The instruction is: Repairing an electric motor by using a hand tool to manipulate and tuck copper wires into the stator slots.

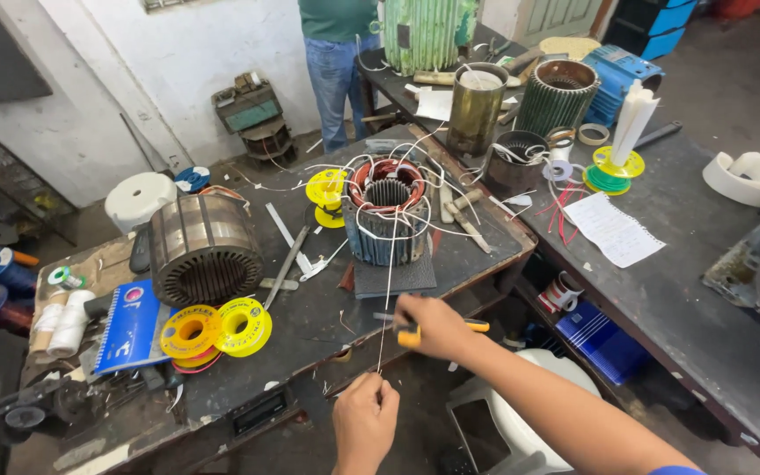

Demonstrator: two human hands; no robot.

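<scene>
The left hand (pixel 364 420) is nearest the camera, low in the view, its fingers pinched together on the near end of a thin white lead (pixel 389 273). The lead runs taut from that pinch up across the bench (pixel 310 325) to the stator (pixel 387 211), which stands upright mid-bench with copper windings showing at its top and several loose white leads spilling round it. The right hand (pixel 433 327) sits just beyond the left, closed round a yellow-handled tool (pixel 411 334) whose working end meets the lead; whether it is cutters or strippers cannot be told.

Doing this well seems to call for keeping the lead straight and tensioned, so the tool bites square, and for holding the tool clear of the neighbouring leads and the winding enamel.

As for packages and labels: 2 flat yellow reels (pixel 217 330) with round printed faces lie side by side at the bench's left, beside a blue spiral notebook (pixel 129 325) with a round sticker. Another yellow reel (pixel 325 189) stands left of the stator. A bare stator core (pixel 204 249) lies on its side behind the notebook. On the right-hand table, a white handwritten sheet (pixel 613 229) lies flat near a green-and-yellow spool (pixel 613 171). A blue ribbed box (pixel 600 339) sits under that table. A person in jeans (pixel 334 62) stands at the far end.
</scene>
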